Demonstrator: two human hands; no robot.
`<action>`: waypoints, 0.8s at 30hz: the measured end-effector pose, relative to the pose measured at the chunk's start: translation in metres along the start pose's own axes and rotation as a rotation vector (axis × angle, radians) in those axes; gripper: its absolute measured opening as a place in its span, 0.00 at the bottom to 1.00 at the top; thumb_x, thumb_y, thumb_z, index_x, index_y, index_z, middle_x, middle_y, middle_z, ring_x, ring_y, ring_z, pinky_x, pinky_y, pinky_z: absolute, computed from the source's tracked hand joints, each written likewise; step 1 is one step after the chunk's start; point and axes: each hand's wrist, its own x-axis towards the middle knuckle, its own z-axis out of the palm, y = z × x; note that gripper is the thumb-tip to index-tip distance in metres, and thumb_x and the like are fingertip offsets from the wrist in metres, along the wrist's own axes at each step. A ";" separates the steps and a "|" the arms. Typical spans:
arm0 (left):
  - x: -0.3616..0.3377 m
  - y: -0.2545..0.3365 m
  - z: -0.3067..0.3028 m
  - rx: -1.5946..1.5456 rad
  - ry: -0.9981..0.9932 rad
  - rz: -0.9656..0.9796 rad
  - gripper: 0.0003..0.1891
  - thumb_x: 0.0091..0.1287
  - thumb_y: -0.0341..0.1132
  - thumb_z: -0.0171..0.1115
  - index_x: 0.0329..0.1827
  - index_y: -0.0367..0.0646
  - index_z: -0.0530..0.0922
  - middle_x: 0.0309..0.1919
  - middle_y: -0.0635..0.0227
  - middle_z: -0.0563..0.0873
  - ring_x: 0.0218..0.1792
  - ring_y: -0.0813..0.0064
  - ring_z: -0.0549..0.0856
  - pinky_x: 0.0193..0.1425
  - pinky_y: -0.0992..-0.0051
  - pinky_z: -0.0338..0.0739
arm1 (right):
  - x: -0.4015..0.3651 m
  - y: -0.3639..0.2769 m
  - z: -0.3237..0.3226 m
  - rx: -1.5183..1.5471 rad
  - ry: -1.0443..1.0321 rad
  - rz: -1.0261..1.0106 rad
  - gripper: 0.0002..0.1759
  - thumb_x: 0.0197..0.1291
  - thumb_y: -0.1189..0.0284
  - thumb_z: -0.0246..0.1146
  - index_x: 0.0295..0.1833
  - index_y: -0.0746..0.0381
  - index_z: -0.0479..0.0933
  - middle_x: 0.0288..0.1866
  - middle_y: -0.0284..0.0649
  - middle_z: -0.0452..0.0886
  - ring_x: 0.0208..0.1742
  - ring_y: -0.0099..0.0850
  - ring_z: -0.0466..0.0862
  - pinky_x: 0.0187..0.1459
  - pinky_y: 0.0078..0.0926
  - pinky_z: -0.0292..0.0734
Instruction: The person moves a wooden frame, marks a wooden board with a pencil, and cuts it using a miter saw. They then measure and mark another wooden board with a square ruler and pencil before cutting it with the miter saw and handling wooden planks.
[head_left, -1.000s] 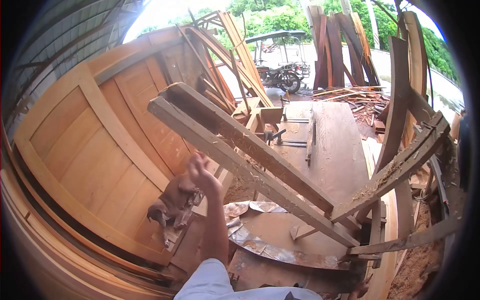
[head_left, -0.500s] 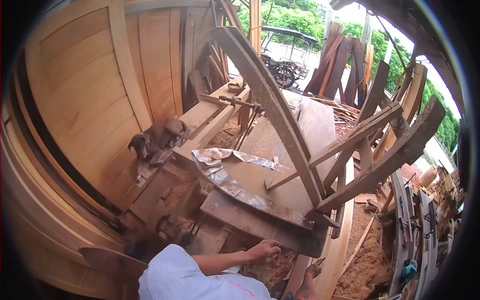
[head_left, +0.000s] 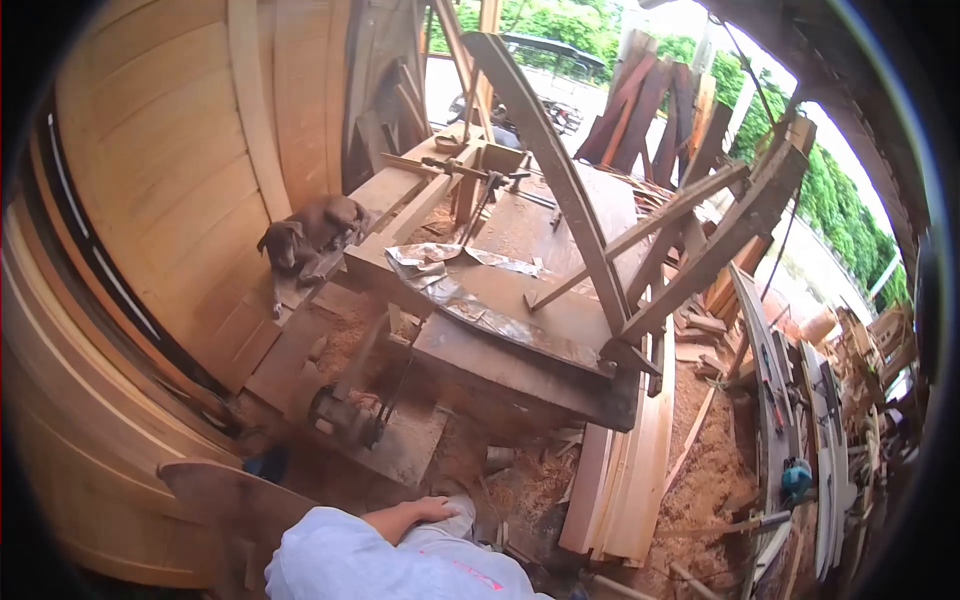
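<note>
My left hand [head_left: 435, 508] rests on my bent knee [head_left: 459, 514], its fingers laid over the trouser cloth, and it holds nothing that I can see. My right hand is out of view. Beyond the knee stands a dusty wooden workbench [head_left: 500, 366]. On its top lies a curved edge piece [head_left: 468, 309] covered with a crumpled, shiny sheet. A frame of long, slanting wooden boards [head_left: 556, 165] rises from the bench's right end. Below the bench at the left sits a dusty motor [head_left: 340, 412] with a belt.
A brown dog [head_left: 312, 238] lies on planks at the left, by large wooden panels [head_left: 160, 150]. Stacked pale boards [head_left: 625, 470] lie right of the bench, with sawdust [head_left: 705, 450] around them. A teal power tool [head_left: 796, 478] sits farther right. Clamps [head_left: 470, 172] grip timber behind.
My left hand has moved back and left, from beside the bench's front edge onto my knee. My right hand has left the view. The camera view has shifted.
</note>
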 end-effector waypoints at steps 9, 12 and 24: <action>-0.011 0.049 0.013 0.317 -0.399 0.494 0.31 0.66 0.55 0.60 0.65 0.41 0.76 0.58 0.46 0.82 0.59 0.48 0.81 0.63 0.57 0.75 | -0.114 0.001 0.033 -0.225 -0.167 -0.157 0.43 0.65 0.31 0.43 0.34 0.65 0.77 0.17 0.37 0.70 0.18 0.33 0.77 0.16 0.33 0.72; -0.026 0.077 0.033 0.087 -0.364 0.798 0.27 0.67 0.46 0.62 0.65 0.40 0.76 0.50 0.45 0.85 0.52 0.49 0.85 0.57 0.60 0.78 | -0.141 -0.006 0.102 -0.225 -0.200 -0.504 0.37 0.69 0.42 0.51 0.30 0.68 0.79 0.21 0.41 0.80 0.22 0.37 0.81 0.27 0.35 0.75; -0.081 0.134 0.031 -0.226 -0.666 0.502 0.11 0.71 0.33 0.63 0.51 0.35 0.80 0.42 0.69 0.85 0.42 0.81 0.83 0.46 0.78 0.78 | -0.258 0.010 0.128 0.719 -0.197 -0.555 0.21 0.69 0.52 0.63 0.37 0.59 0.70 0.24 0.30 0.76 0.23 0.17 0.73 0.22 0.21 0.68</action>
